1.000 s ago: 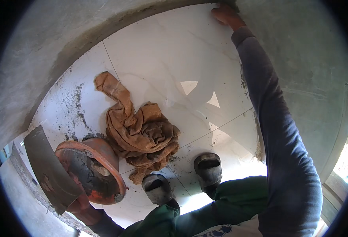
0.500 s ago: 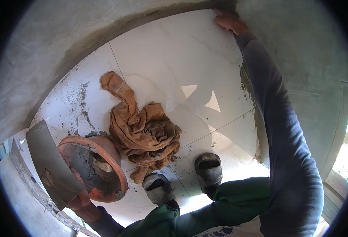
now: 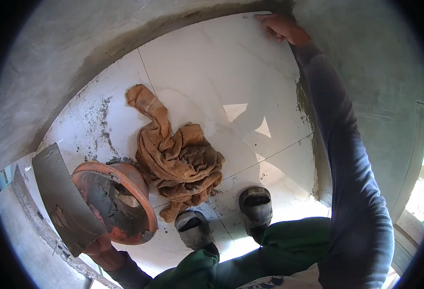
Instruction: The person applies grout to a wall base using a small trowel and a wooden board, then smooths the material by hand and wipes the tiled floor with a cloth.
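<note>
My left hand [image 3: 101, 248], low at the left, grips a flat plastering float [image 3: 63, 197] coated with grey mortar, over an orange bucket [image 3: 148, 214] with grey mix and a lump inside. At the top right, my right hand [image 3: 277, 26] reaches into the floor's corner, index finger extended along the skirting line and the others loosely bent, with nothing visible in it. A crumpled brown cloth [image 3: 178, 164] lies on the white tiles beside the bucket. My two dark sandals [image 3: 255, 212] are below it.
Grey plastered walls [image 3: 371, 72] curve round the white tiled floor [image 3: 212, 62]. Smears and crumbs of mortar [image 3: 105, 120] mark the tiles at left and along the right edge. A bright opening [image 3: 421, 192] shows at the far right; a ledge [image 3: 33, 216] runs along the lower left.
My right hand has moved slightly down and to the right along the corner, its fingers a little more spread. The float in my left hand has risen slightly as the view shifted.
</note>
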### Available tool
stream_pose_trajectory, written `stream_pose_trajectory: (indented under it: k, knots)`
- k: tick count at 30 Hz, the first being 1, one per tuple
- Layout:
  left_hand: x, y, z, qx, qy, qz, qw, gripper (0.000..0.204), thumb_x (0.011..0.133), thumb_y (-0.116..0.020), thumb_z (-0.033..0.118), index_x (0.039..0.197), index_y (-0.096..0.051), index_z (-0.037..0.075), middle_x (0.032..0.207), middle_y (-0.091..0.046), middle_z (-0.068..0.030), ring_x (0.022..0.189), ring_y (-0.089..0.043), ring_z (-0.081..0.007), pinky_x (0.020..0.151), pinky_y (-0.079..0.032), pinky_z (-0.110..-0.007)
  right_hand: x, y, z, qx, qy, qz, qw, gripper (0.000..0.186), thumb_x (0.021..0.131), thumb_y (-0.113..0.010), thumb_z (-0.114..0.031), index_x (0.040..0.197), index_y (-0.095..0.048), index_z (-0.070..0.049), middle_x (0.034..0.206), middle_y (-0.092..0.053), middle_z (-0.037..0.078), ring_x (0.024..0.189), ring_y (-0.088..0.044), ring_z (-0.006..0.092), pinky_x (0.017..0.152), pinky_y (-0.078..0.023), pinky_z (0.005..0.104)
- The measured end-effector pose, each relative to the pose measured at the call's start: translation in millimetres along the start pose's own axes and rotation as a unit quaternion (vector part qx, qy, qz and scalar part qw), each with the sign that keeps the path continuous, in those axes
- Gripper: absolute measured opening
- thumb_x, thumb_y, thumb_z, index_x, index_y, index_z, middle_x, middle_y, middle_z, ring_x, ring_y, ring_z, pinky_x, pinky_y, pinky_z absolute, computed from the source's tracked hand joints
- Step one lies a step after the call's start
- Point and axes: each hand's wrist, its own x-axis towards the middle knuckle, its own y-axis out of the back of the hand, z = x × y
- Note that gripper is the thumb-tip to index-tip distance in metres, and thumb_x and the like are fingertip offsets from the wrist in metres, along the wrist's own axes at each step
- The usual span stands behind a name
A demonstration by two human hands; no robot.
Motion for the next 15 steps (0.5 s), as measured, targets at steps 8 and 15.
stream_pose_trajectory:
  k: [8,15]
  knots:
    - [-17,13,-4,0.043,0.08,0.172,0.981,0.072,0.11,-0.059,0.031,0.163,-0.035,-0.01,0.156,-0.056,-0.0321,0.134,-0.064,-0.0395,0.107,-0.058,-0.044,-13,-21,-38,-0.013,-0.017,-0.062,0.998,0.049,0.095,-0.07,-0.033,0.14,-0.074,-0.013,0.08,-0.069,0.003,0.066,-0.064,0.0123,0.058,-0.047,0.0357]
    - [-12,5,0,0.398,-0.05,0.017,0.916,0.058,0.109,-0.061,0.018,0.156,-0.043,-0.011,0.151,-0.06,-0.0284,0.129,-0.066,-0.0368,0.107,-0.059,-0.044,-29,-46,4,-0.103,0.203,0.092,0.969,0.049,0.1,-0.063,-0.031,0.136,-0.073,0.001,0.115,-0.079,0.02,0.101,-0.076,0.0312,0.089,-0.058,0.0488]
